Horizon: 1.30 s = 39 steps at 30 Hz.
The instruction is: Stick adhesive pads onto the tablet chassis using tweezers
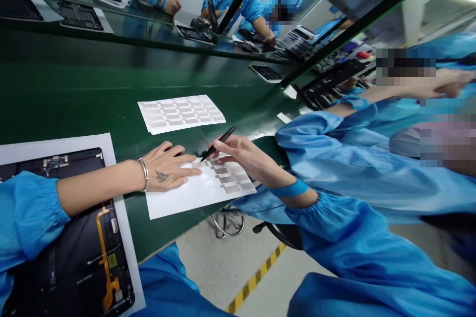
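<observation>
My left hand (166, 168) lies flat on a white sheet of grey stickers (232, 181), fingers stretched toward its far edge. In my right hand (238, 152) is a pair of slim black tweezers (223, 139), held like a pen. Its tip points down at the sheet's upper edge, close to my left fingertips. I cannot tell whether a sticker is caught at the tip. Beyond my hands lies a small stack of similar sticker sheets (182, 114). Under my left forearm, an opened black tablet housing (74, 257) with an orange flex cable rests on white paper.
The green bench (74, 89) ends in a front edge near my lap. A raised shelf behind carries several device housings (80, 14). Co-workers in blue stand across it, and another person's blue sleeve (334, 148) is close on my right. A stool base (228, 223) stands below.
</observation>
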{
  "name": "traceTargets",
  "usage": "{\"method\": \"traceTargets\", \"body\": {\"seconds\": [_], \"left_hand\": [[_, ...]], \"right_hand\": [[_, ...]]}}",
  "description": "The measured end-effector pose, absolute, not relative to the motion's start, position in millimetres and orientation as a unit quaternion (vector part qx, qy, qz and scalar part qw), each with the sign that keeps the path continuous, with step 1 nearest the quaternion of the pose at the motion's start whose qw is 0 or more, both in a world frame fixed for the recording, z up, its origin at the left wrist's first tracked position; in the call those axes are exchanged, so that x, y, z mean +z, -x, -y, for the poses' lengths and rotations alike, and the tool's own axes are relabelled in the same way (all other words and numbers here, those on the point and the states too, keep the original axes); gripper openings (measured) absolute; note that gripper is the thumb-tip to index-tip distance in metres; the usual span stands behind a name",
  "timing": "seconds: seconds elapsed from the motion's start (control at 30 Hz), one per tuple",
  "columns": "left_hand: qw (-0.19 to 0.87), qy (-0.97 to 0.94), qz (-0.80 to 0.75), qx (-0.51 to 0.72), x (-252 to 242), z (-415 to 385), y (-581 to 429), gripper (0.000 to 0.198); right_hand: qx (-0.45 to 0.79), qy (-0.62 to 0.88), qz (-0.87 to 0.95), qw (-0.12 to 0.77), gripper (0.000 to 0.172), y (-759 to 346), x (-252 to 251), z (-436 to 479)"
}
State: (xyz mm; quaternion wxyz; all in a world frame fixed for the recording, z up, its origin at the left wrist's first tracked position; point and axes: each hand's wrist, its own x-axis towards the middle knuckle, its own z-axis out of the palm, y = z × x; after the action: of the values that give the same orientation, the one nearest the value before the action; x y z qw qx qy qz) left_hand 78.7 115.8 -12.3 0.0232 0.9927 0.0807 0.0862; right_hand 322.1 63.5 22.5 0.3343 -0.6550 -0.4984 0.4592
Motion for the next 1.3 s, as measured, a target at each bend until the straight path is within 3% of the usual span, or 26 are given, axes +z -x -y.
{"method": "traceTargets", "body": {"seconds": [0.27, 0.53, 0.7, 0.83, 0.93, 1.13, 1.3], "left_hand": [[0.03, -0.991, -0.081, 0.097, -12.9, -117.1, -80.5, 0.038], [0.034, -0.99, -0.085, 0.112, -18.1, -113.1, -86.3, 0.038], [0.019, -0.989, -0.123, 0.079, 8.0, -108.9, -44.0, 0.043], [-0.043, -0.952, -0.301, 0.035, 36.8, -108.7, 56.7, 0.035], [-0.063, -0.919, -0.386, -0.037, 41.0, -96.1, 123.6, 0.028], [-0.042, -0.914, -0.403, 0.015, 16.3, -69.9, 154.3, 0.024], [-0.017, -0.921, -0.385, 0.052, 9.9, -68.1, 151.3, 0.026]], "right_hand": [[0.469, 0.647, 0.512, 0.315, 0.039, -314.0, 22.4, -69.8], [0.423, 0.628, 0.487, 0.436, 0.033, -298.6, 36.2, -56.5], [0.357, 0.589, 0.469, 0.553, 0.027, -281.8, 59.4, -40.6], [0.37, 0.583, 0.482, 0.54, 0.02, -267.4, 61.0, -40.9], [0.403, 0.558, 0.524, 0.502, 0.027, -228.8, 59.9, -54.4], [0.508, 0.468, 0.614, 0.382, 0.045, -115.3, 46.3, -103.6], [0.542, 0.47, 0.634, 0.288, 0.047, -78.8, 24.1, -130.4]]}}
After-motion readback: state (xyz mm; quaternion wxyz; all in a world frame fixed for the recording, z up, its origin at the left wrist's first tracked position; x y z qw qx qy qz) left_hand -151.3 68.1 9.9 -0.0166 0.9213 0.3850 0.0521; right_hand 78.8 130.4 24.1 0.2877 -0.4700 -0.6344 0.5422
